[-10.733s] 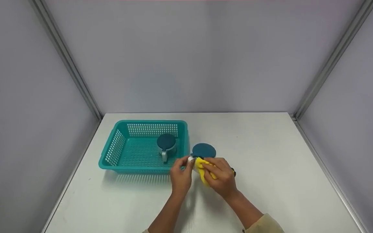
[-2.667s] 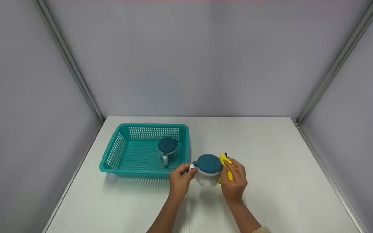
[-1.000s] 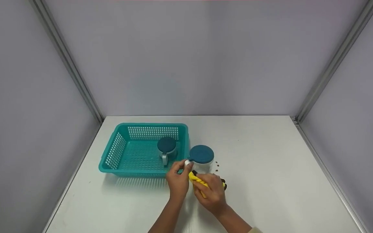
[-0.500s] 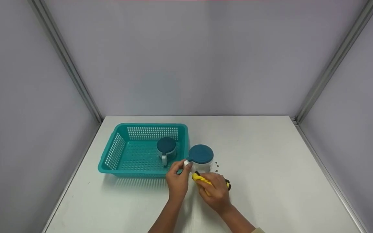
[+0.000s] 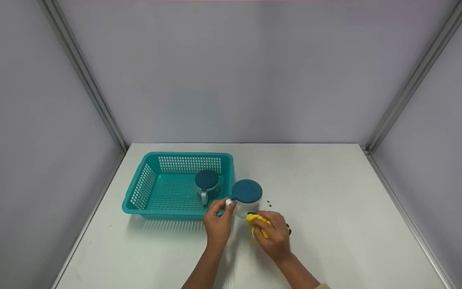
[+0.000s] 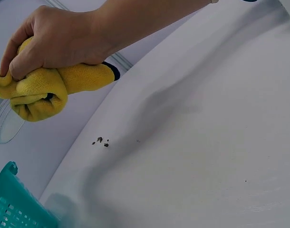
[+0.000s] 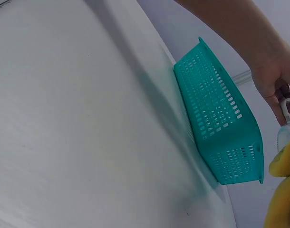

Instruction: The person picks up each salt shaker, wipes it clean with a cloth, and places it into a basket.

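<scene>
My left hand point(image 5: 218, 224) pinches the white handle of a lidded jar point(image 5: 247, 192) with a blue lid and a clear body. In the right wrist view, fingers of that left hand point(image 7: 273, 71) curl through the handle point(image 7: 286, 102). A bunched yellow cloth point(image 5: 256, 219) with dark edging is gripped in my right hand point(image 5: 276, 237), its front end at the jar's lower side. The left wrist view shows the folded cloth point(image 6: 40, 90) hanging below the right hand point(image 6: 69, 40), overlapping the clear jar body point(image 6: 8, 124).
A teal plastic basket point(image 5: 171, 213) stands left of the jar, holding a similar blue-lidded jar point(image 5: 207, 179) with its handle toward me. Small dark crumbs point(image 5: 269, 203) lie on the white table point(image 5: 327, 216) right of the held jar. Grey panels enclose the table.
Since about three seconds ago, the jar has moved away from me and left, and crumbs show on the table. Over the last half second, the cloth shifts right along the jar's lower side.
</scene>
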